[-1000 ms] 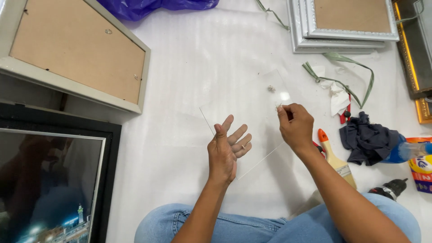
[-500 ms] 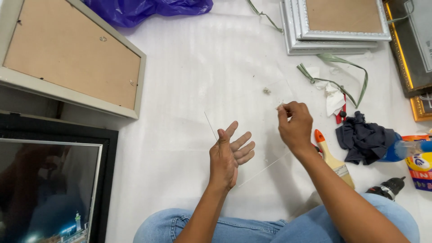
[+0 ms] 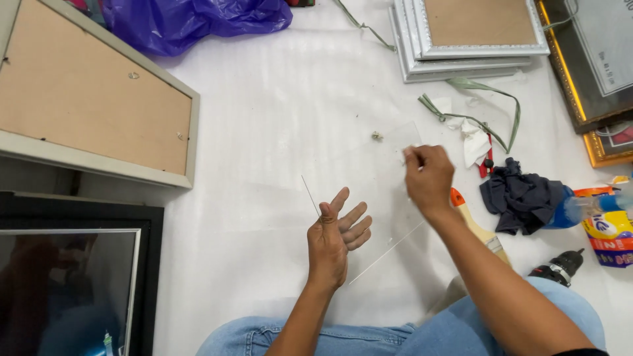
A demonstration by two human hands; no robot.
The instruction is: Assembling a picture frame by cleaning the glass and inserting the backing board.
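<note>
A clear glass pane (image 3: 376, 198) is held tilted above the white sheet (image 3: 264, 118), in front of my knees in blue jeans. My left hand (image 3: 336, 237) supports its lower left part, fingers spread against the glass and thumb along the edge. My right hand (image 3: 428, 178) is closed in a fist on the pane's right edge, near the upper corner. Whether it pinches anything small besides the glass is hidden. A small speck of debris (image 3: 377, 136) lies near the pane's top edge.
A large frame lies back-up (image 3: 86, 112) at the left, with a black-framed picture (image 3: 79, 277) below it. Stacked silver frames (image 3: 475, 39) and gold frames (image 3: 587, 72) sit top right. A purple bag (image 3: 191, 20), green strap (image 3: 481, 99), dark cloth (image 3: 521, 194), brush (image 3: 475, 224), drill (image 3: 560, 267) and spray bottle (image 3: 593, 207) lie around.
Both hands stay on the pane and have barely moved. The bright glare seen on the glass a second ago is gone, as the pane or the view has tilted slightly.
</note>
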